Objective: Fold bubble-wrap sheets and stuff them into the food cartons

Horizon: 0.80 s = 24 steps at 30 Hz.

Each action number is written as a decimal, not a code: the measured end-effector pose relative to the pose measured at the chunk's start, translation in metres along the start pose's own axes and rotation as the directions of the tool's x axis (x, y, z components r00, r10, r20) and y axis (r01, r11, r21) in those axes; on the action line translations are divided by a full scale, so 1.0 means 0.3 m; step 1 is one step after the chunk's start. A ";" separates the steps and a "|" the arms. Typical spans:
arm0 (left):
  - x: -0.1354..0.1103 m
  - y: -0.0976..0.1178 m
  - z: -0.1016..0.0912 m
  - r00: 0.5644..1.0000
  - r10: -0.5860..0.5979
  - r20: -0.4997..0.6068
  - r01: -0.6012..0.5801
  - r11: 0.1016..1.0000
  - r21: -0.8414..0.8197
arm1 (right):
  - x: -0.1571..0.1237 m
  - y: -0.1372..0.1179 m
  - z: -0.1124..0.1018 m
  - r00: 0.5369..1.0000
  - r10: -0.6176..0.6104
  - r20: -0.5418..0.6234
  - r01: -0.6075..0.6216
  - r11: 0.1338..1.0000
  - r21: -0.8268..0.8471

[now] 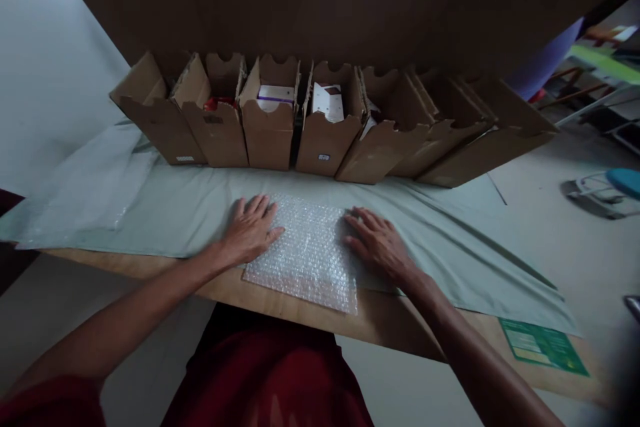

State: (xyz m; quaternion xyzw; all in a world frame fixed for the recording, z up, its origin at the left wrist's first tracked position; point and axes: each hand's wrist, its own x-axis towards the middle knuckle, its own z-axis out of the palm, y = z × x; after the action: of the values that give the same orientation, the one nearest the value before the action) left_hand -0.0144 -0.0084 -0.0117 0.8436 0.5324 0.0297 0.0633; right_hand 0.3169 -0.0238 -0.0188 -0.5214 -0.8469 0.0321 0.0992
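A sheet of bubble wrap [310, 250] lies flat on the cloth in front of me, its near edge reaching over the bare wooden table edge. At its left side my left hand [253, 230] rests with the fingers spread, the thumb touching the wrap. My right hand [375, 240] lies at the opposite side, open, fingertips on or beside the sheet's right edge. Neither hand grips anything. Whether the wrap is a single sheet or a folded pouch I cannot tell.
Several cardboard bins [270, 133] stand in a row behind, some holding white boxes [327, 103] or a red item [219, 104]. More bubble wrap [95, 180] lies at left on the pale green cloth [200, 187]. A green printed sheet [543, 345] sits at the right edge; a stool [625, 180] stands beyond.
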 end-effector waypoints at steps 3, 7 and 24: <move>0.017 0.014 -0.060 0.988 0.008 -0.152 -0.010 1.000 -0.016 | -0.006 -0.006 -0.072 0.986 0.091 -0.141 -0.096 0.995 -0.026; 0.067 0.086 -0.051 0.926 0.284 -0.251 -0.300 0.953 -0.029 | 0.046 -0.153 -0.050 0.981 -0.164 -0.104 0.168 0.986 0.025; 0.003 0.044 -0.032 0.919 0.372 -0.129 -0.388 0.914 -0.123 | -0.077 -0.100 -0.060 0.980 -0.160 -0.116 0.172 0.980 0.098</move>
State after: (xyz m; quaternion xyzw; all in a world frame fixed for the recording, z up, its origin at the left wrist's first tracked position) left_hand -0.0033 -0.0126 -0.0003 0.9214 0.3570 0.1240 0.0905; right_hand 0.3042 -0.0589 0.0005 -0.4437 -0.8780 0.0410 0.1750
